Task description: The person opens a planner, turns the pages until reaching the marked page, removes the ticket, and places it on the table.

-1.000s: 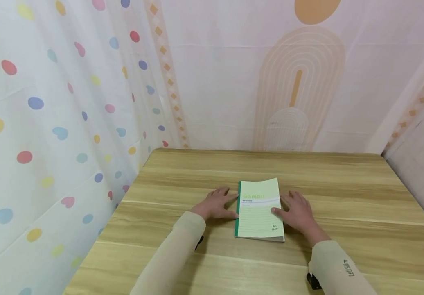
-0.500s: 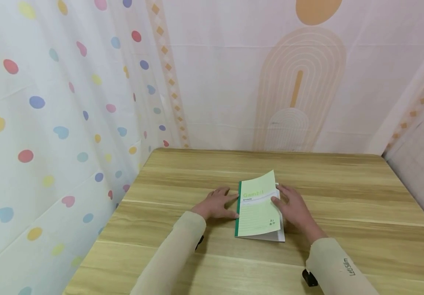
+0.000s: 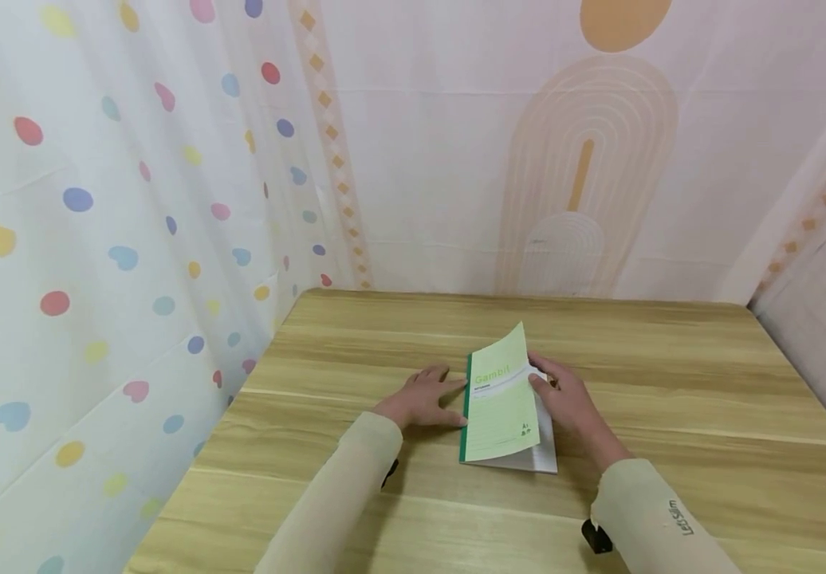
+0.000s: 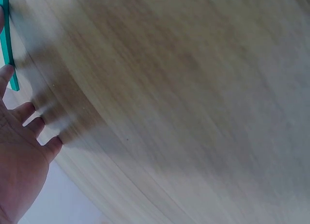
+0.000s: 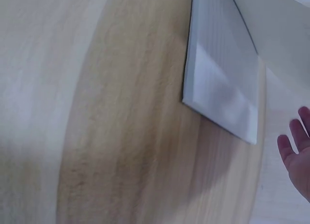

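Head view shows my two hands on either side of a green notebook (image 3: 502, 406) that lies near the middle of the wooden tabletop (image 3: 671, 383), its dark green spine toward my left. My left hand (image 3: 423, 396) rests flat beside that spine, fingers straight and relaxed, the fingertips touching the spine edge and holding nothing. My right hand (image 3: 569, 402) is at the free edge, the thumb lying on the front cover (image 3: 501, 391) and the fingers tucked under it, so it pinches the cover, which stands tilted up off the white pages (image 3: 544, 450) beneath. I judge the opening to be just begun: the cover is raised partway, nowhere near laid flat, and the pages under it are untouched, so most of the turn is left. The left wrist view shows my palm (image 4: 19, 161) with fingers spread on the wood and a strip of the green spine (image 4: 7, 44) at the upper left, touching a fingertip. The right wrist view shows the lower corner of the page block (image 5: 220, 93) on the tabletop with the lifted cover above it, and only my fingertips (image 5: 295, 146) at the right edge; the grip itself cannot be told from there.
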Tool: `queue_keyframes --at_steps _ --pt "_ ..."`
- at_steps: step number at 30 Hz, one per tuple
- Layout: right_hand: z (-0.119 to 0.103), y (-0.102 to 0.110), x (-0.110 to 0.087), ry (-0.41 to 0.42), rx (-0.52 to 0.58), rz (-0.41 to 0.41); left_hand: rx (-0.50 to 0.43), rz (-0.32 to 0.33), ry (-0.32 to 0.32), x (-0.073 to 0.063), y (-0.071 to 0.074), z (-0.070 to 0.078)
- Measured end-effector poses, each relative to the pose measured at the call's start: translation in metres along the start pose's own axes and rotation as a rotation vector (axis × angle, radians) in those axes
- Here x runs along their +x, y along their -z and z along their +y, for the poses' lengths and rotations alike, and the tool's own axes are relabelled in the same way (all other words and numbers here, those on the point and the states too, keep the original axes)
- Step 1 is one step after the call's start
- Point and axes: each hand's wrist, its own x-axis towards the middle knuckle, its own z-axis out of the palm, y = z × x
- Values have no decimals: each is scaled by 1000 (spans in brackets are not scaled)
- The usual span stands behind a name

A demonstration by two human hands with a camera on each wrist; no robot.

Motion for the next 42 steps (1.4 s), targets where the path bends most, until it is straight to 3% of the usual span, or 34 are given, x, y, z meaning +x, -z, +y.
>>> queue_keyframes --at_steps 14,29,34,37,42 --pt "-19 -15 7 32 74 23 -42 5 -25 0 -1 -4" --pt "-30 -27 12 72 107 -21 -49 38 -47 -2 -1 -2" --pt "-33 -32 14 86 95 -24 -40 121 -96 -1 2 -7" --pt "-33 -34 14 103 96 -22 -79 184 -113 0 8 -11" --pt "-32 -37 16 106 116 -39 -266 236 -82 -2 26 -10"
